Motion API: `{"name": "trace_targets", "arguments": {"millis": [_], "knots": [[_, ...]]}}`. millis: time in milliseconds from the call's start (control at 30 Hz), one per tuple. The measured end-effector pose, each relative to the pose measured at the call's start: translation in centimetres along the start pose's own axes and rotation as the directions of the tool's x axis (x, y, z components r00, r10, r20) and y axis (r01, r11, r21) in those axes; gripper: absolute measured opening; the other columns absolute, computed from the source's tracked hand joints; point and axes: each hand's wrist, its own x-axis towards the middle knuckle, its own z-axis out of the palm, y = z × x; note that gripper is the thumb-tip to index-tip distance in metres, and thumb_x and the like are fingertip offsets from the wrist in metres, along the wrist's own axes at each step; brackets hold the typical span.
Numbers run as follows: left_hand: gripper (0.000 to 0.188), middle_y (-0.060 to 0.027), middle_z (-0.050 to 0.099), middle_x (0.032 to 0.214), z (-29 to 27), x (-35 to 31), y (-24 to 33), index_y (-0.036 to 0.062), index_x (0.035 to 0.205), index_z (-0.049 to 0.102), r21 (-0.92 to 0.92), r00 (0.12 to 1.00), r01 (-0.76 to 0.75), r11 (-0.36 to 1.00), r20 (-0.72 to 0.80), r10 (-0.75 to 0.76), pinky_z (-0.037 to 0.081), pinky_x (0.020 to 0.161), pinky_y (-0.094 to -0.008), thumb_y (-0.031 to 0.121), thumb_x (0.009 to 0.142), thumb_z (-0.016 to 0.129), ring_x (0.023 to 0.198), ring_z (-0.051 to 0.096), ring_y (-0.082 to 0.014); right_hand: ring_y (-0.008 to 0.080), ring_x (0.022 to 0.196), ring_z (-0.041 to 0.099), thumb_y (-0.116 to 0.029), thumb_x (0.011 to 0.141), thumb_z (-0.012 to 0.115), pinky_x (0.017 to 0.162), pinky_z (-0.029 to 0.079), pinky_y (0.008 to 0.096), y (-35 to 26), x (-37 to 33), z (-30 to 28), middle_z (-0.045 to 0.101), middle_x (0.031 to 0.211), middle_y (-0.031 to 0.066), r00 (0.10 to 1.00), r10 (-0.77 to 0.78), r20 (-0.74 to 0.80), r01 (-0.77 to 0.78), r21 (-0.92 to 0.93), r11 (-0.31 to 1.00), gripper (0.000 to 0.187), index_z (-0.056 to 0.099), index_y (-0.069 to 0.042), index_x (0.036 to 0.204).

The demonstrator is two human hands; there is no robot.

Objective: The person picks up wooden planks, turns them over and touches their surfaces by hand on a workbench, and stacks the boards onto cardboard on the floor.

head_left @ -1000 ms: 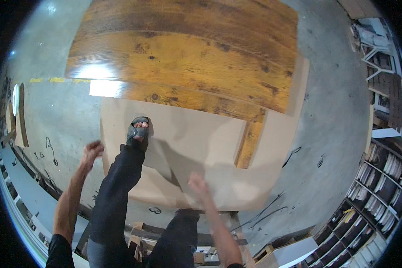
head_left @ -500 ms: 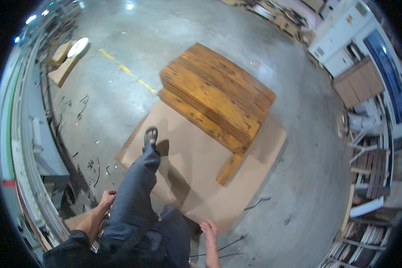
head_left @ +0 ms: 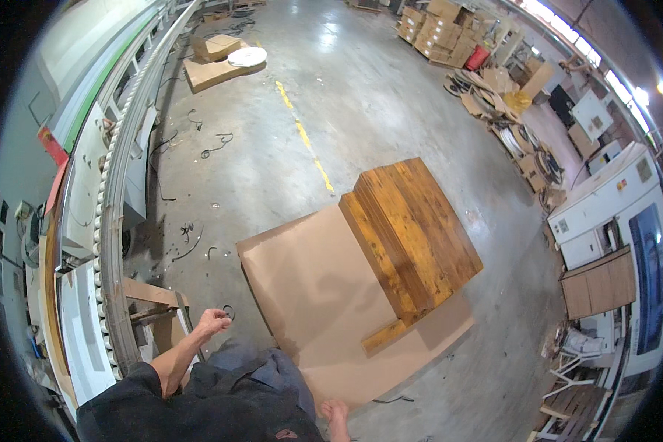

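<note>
My left hand (head_left: 214, 322) is raised over the floor at the left, fingers curled in, and I see nothing in it. A thin black curl (head_left: 229, 312) shows right beside its fingertips, seemingly on the floor. Low in the picture, my right hand (head_left: 334, 409) hangs loosely open and holds nothing; it is nearest to the brown cardboard sheet (head_left: 309, 280). Brown-stained wooden boards (head_left: 420, 228) lie stacked on that sheet's right part, apart from both hands. A short wooden piece (head_left: 383, 338) juts out from the stack's near end.
At the left runs a long roller conveyor (head_left: 104, 221). A white round disc (head_left: 247, 57) rests on flat cardboard farther off. Black strip scraps (head_left: 217, 144) litter the floor. A white machine (head_left: 604, 199) stands right, with stacked cartons (head_left: 435, 33) beyond. Yellow dashed tape (head_left: 302, 134) marks the floor.
My view has turned and shifted, so the boards appear lower and farther right. My stepping leg and sandalled foot have left the cardboard in view. The left hand has risen away from my thigh.
</note>
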Motion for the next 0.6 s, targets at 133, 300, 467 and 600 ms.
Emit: {"name": "trace_targets", "arguments": {"millis": [133, 300, 467, 600], "knots": [[0.052, -0.0162, 0.069, 0.096, -0.1, 0.0, -1.7, -0.0126, 0.12, 0.057, -0.063, 0.999, -0.011, 0.998, 0.047, 0.014, 0.054, 0.059, -0.0284, 0.01, 0.077, 0.074, 0.074, 0.066, -0.0181, 0.0253, 0.072, 0.066, -0.006, 0.089, 0.054, 0.067, 0.058, 0.0321, -3.1, 0.4, 2.4, 0.065, 0.091, 0.0194, 0.989, -0.129, -0.077, 0.123, -0.071, 0.99, 0.034, 0.051, 0.01, 0.119], [0.048, -0.0168, 0.066, 0.104, -1.0, -4.9, -0.6, -0.0121, 0.123, 0.055, -0.287, 0.99, -0.009, 0.958, 0.134, 0.05, 0.055, 0.064, -0.0285, 0.008, 0.082, 0.071, 0.079, 0.066, -0.0176, 0.0235, 0.084, 0.068, -0.01, 0.09, 0.055, 0.078, 0.057, 0.032, -5.9, -3.9, 5.8, 0.067, 0.103, 0.0215, 0.982, -0.174, 0.072, 0.187, -0.284, 0.94, 0.049, 0.043, 0.013, 0.132], [0.042, -0.0145, 0.067, 0.105, -2.7, -9.5, 0.5, -0.009, 0.121, 0.057, -0.332, 0.939, -0.211, 0.919, 0.191, 0.285, 0.055, 0.075, -0.0309, 0.009, 0.086, 0.07, 0.088, 0.066, -0.02, 0.0207, 0.085, 0.067, -0.012, 0.091, 0.055, 0.082, 0.052, 0.0279, -4.3, -4.2, 5.5, 0.068, 0.101, 0.0178, 0.991, -0.07, 0.112, 0.117, -0.497, 0.86, 0.047, 0.048, 0.011, 0.132], [0.036, -0.0098, 0.068, 0.101, -5.7, -14.9, 0.9, -0.0019, 0.12, 0.06, -0.314, 0.879, -0.463, 0.829, -0.042, 0.475, 0.053, 0.077, -0.0294, 0.01, 0.087, 0.068, 0.089, 0.065, -0.0178, 0.0165, 0.075, 0.063, -0.014, 0.089, 0.057, 0.07, 0.051, 0.0283, -5.1, -2.4, 4.8, 0.068, 0.088, 0.01, 0.96, -0.021, 0.28, 0.22, -0.703, 0.676, 0.037, 0.06, 0.001, 0.123]]}}
